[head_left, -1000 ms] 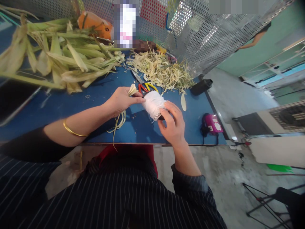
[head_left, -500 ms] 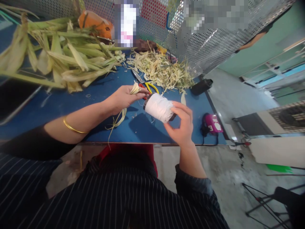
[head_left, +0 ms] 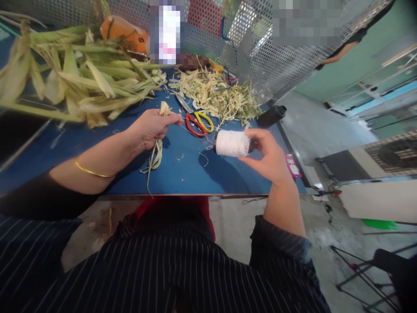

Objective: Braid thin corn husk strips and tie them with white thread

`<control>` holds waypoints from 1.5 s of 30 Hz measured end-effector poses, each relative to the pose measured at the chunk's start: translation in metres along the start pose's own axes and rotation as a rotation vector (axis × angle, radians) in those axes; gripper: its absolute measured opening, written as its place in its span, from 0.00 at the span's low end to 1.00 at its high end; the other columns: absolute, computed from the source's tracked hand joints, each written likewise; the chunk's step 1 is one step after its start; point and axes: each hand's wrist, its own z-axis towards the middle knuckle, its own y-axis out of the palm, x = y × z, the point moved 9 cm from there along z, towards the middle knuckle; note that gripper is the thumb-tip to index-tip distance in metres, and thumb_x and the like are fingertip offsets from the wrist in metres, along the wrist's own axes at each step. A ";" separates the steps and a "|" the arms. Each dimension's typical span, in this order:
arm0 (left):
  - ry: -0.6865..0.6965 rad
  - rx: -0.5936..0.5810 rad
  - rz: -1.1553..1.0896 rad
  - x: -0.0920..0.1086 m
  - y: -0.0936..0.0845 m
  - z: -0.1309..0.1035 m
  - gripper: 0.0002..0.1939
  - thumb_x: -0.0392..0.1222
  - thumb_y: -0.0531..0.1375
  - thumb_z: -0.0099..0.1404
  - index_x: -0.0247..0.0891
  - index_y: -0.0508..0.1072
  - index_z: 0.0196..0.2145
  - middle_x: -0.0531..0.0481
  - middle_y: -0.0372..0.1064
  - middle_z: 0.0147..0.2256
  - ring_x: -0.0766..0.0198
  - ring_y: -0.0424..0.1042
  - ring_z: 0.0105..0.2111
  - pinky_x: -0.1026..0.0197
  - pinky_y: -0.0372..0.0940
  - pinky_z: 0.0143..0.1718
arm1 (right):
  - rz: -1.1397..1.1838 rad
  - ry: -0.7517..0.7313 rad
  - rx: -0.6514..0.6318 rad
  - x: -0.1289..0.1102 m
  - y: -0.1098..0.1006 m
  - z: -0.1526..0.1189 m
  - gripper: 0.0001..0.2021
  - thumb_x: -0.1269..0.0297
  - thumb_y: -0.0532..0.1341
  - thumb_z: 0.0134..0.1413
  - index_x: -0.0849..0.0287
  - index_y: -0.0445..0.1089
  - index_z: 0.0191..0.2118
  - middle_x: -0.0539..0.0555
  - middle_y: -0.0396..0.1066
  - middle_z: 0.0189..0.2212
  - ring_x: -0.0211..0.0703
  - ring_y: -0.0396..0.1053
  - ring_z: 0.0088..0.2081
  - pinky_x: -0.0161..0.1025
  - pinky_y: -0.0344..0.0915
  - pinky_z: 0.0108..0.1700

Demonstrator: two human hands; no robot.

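Note:
My left hand (head_left: 151,128) is closed around a small bundle of pale husk strips (head_left: 156,157); their cut top pokes out above the fist and thin ends hang below it. White thread runs from its fingertips toward a spool of white thread (head_left: 232,143). The fingers and thumb of my right hand (head_left: 269,156) grip the spool's right end, holding it sideways over the blue table (head_left: 182,184). Between and beyond the hands lie scissors with one red and one yellow handle (head_left: 199,124), blades toward the back left.
Large green husks (head_left: 71,78) cover the back left, near an orange bag (head_left: 125,34). Shredded husk (head_left: 218,93) is piled at the back middle. A black cylinder (head_left: 272,116) and a pink object (head_left: 293,166) sit at the right edge. Behind stands perforated mesh (head_left: 286,65).
My right hand has moved right with the spool, which is now more level. My left hand has shifted slightly left with the bundle. The gap between them is wider, uncovering the scissor handles.

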 end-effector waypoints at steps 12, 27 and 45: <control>-0.163 -0.171 -0.334 -0.010 0.018 0.001 0.13 0.35 0.53 0.69 0.33 0.65 0.25 0.52 0.65 0.25 0.80 0.41 0.12 0.70 0.37 0.10 | -0.053 0.059 -0.142 0.015 -0.002 0.012 0.27 0.68 0.67 0.45 0.50 0.64 0.53 0.55 0.65 0.54 0.53 0.66 0.56 0.53 0.68 0.56; -0.086 -0.031 -0.198 0.006 -0.012 0.005 0.12 0.44 0.59 0.67 0.39 0.65 0.27 0.59 0.47 0.21 0.67 0.29 0.21 0.60 0.30 0.20 | -0.199 0.034 -0.111 0.022 -0.017 -0.001 0.27 0.72 0.65 0.46 0.51 0.64 0.54 0.56 0.66 0.54 0.53 0.68 0.55 0.54 0.68 0.55; -0.021 0.170 -0.109 0.015 -0.033 0.006 0.10 0.39 0.62 0.63 0.38 0.64 0.28 0.60 0.47 0.18 0.69 0.33 0.21 0.58 0.30 0.23 | -0.317 -0.068 -0.052 0.002 -0.012 -0.015 0.27 0.77 0.61 0.48 0.50 0.62 0.55 0.58 0.65 0.55 0.56 0.65 0.58 0.58 0.67 0.57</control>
